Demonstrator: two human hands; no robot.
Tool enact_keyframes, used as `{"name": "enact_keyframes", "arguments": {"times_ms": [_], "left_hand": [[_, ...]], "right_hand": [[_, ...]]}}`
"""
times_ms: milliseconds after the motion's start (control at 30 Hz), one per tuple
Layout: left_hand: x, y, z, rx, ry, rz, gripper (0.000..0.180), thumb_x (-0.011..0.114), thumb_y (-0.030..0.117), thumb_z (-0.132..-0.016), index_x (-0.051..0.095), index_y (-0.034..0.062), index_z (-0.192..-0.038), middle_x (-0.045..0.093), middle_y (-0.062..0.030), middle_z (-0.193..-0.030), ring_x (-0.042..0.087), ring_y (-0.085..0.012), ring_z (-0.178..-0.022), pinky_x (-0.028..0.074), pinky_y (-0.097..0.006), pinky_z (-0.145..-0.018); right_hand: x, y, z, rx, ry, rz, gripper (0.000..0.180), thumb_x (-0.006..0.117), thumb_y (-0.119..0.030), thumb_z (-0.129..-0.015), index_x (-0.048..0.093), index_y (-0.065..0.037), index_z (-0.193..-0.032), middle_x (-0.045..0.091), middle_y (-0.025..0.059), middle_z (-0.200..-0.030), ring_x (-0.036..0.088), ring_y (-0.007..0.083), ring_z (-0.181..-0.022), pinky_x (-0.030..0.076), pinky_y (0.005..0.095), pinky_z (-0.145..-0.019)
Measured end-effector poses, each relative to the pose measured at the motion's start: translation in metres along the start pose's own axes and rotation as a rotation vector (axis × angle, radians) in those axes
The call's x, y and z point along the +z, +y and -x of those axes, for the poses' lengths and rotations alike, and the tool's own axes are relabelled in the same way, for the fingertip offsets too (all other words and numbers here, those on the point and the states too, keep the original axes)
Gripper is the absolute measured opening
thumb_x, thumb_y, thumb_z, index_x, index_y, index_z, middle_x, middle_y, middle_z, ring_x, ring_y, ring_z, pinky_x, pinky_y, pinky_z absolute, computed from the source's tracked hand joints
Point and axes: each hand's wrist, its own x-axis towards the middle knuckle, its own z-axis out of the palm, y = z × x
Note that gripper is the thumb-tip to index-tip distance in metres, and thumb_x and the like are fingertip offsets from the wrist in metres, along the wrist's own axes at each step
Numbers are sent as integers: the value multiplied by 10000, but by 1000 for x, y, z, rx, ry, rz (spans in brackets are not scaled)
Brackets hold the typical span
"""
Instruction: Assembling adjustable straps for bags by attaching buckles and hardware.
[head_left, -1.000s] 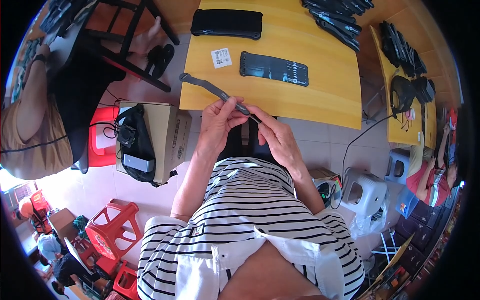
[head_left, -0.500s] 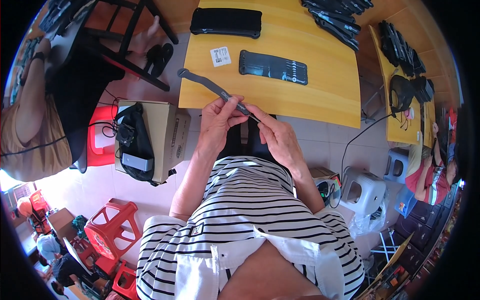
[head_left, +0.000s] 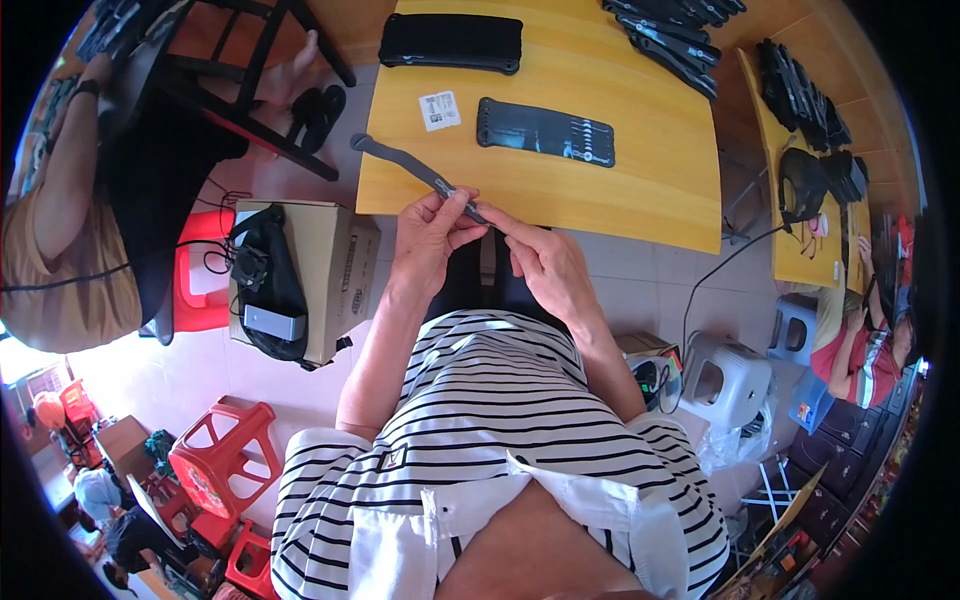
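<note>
One grey strap [head_left: 410, 165], pinched, jutting beyond left hand [head_left: 424, 242]

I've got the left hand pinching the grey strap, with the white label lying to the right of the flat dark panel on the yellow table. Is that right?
Not quite: the head view shows the white label to the left of the flat dark panel on the yellow table. The left hand is pinching the grey strap.

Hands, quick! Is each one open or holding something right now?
Left hand: closed, pinching the dark gray strap.
Right hand: at the strap's near end; can't tell whether it grips it.
</note>
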Motion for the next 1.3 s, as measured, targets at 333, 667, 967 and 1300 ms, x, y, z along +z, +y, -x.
{"name": "enact_keyframes", "arguments": {"times_ms": [333, 667, 967, 1300], "left_hand": [[3, 8, 9, -62, 98, -241, 242, 599, 193, -861, 612, -45, -900, 635, -88, -731, 617, -128, -618, 530, -224, -570], [-2, 3, 17, 123, 27, -638, 209, 643, 161, -811, 618, -46, -801, 626, -70, -662, 591, -97, -582, 490, -213, -544], [1, 5, 17, 166, 32, -768, 180, 582, 113, -825, 572, -51, -751, 606, -79, -608, 587, -103, -562, 475, -232, -528], [1, 5, 16, 466, 59, -965, 150, 581, 80, -776, 526, -43, -710, 471, -69, -512, 414, -103, -451, 343, -251, -450]], "right_hand": [[17, 15, 1, 107, -4, -325, 353, 460, -26, -867, 576, -166, -1170, 508, 74, -567, 491, 148, -460, 426, 283, -491], [20, 21, -7, 201, -133, -679, 359, 432, 15, -861, 570, -78, -1179, 453, -6, -550, 410, 64, -454, 360, 203, -440], [22, 18, -8, 263, -126, -626, 353, 423, 18, -870, 577, -77, -1172, 396, -34, -557, 368, 52, -482, 332, 195, -446], [24, 19, -8, 239, -140, -768, 364, 429, 29, -864, 573, -82, -1179, 371, -48, -571, 348, 51, -489, 306, 193, -445]]}}
